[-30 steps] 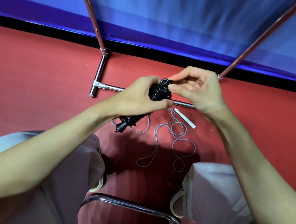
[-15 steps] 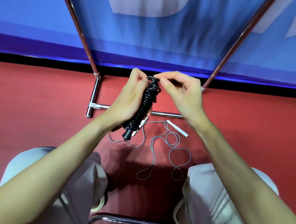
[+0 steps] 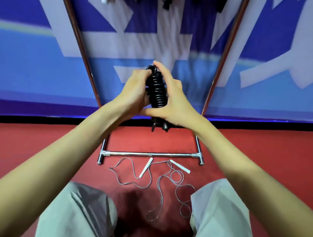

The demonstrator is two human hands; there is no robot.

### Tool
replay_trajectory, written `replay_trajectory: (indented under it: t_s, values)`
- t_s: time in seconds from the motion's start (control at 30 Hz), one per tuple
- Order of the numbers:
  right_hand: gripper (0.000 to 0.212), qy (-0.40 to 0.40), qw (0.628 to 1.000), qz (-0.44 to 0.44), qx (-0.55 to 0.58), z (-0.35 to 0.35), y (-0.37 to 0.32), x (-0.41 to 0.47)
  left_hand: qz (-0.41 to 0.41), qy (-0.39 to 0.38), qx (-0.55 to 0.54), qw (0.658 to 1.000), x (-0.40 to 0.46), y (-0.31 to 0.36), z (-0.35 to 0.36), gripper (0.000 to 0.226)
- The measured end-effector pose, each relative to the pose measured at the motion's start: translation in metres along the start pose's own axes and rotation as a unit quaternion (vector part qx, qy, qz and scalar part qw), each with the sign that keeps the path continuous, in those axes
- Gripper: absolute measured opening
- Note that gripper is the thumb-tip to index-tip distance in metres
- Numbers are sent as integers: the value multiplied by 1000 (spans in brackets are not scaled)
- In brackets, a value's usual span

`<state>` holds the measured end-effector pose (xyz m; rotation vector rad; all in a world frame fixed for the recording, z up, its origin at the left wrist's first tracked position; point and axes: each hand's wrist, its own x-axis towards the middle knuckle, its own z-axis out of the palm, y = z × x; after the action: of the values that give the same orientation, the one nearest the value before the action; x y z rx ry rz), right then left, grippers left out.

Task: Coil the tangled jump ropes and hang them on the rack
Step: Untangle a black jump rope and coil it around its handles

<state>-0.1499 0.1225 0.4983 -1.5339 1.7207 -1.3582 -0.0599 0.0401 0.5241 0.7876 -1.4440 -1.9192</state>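
Head view: black coil (image 3: pixel 157 90) at centre, my left hand (image 3: pixel 135 93) and right hand (image 3: pixel 170 98) both clamped round it. Coiling done, hanging next: lift toward rack (image 3: pixel 149 153) top at 12 o'clock, hooks blurred. Grey rope (image 3: pixel 164 184) at 6 o'clock, uncoiled.

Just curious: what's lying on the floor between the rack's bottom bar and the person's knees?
In the head view, a loose grey jump rope with white handles lies on the red floor.

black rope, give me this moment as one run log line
black rope: coiled, held upright | left hand: grips it | right hand: grips it | grey rope: loose on floor | rack: ahead
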Motion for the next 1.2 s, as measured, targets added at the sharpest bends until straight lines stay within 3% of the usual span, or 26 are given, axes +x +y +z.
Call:
replay_trajectory:
  t_s: [0.07,0.2,0.27,0.5,0.73,0.8,0.9,1.03,1.2]
  values:
    - [113,13,1000,-8,-11,-5,-24,1,43,8,70,997,-9,24,8,33]
    - [105,38,997,-28,-66,-21,-64,9,113,2,169,979,-21,67,15,10]
    - [102,67,990,-27,-119,-28,-79,13,134,7,213,968,-21,88,13,14]
    - [91,94,941,-36,-323,-37,-129,36,200,137,259,935,-23,148,-1,13]
    - [89,72,887,-83,-449,-34,-161,73,241,92,378,889,-15,192,-37,22]
    - [91,60,873,-98,-474,-31,-164,86,244,92,390,883,-14,201,-46,35]
    - [92,9,887,-118,-447,-29,-163,107,241,81,409,876,-9,213,-66,33]
    - [79,-99,929,-129,-331,-31,-159,130,211,35,438,873,5,230,-95,24]
    - [72,-61,952,-150,-260,-21,-162,177,227,12,400,888,36,262,-110,21]
